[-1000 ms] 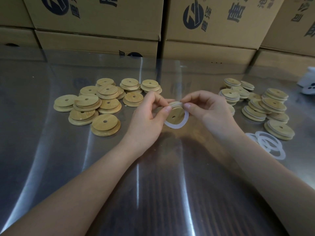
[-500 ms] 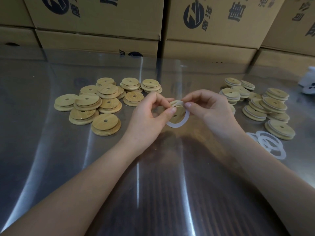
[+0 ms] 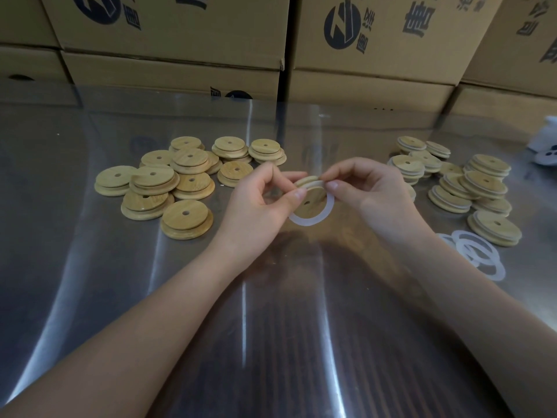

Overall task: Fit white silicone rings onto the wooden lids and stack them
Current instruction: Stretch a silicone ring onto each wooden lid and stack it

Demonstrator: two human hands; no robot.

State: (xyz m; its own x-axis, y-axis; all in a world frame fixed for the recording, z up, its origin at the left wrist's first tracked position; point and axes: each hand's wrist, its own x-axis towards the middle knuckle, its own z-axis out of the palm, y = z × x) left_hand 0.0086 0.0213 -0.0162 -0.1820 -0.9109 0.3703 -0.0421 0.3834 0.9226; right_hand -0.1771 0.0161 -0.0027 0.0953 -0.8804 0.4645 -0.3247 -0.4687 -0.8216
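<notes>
I hold one round wooden lid [image 3: 312, 198] tilted above the table's middle, pinched between both hands. A white silicone ring [image 3: 316, 219] hangs around its lower edge, its top caught under my fingertips at the lid's upper rim. My left hand [image 3: 259, 203] grips from the left, my right hand [image 3: 370, 191] from the right. Bare wooden lids [image 3: 168, 182] lie piled at the left. Lids with white rings [image 3: 470, 188] are stacked at the right. Loose white rings [image 3: 476, 251] lie near my right forearm.
The table [image 3: 90, 282] is covered in shiny clear plastic. Stacked cardboard boxes [image 3: 180, 55] form a wall along its far edge. A white object [image 3: 547, 146] sits at the far right edge.
The hands barely moved. The ring's lower loop hangs slightly lower and rounder below the lid than a second ago.
</notes>
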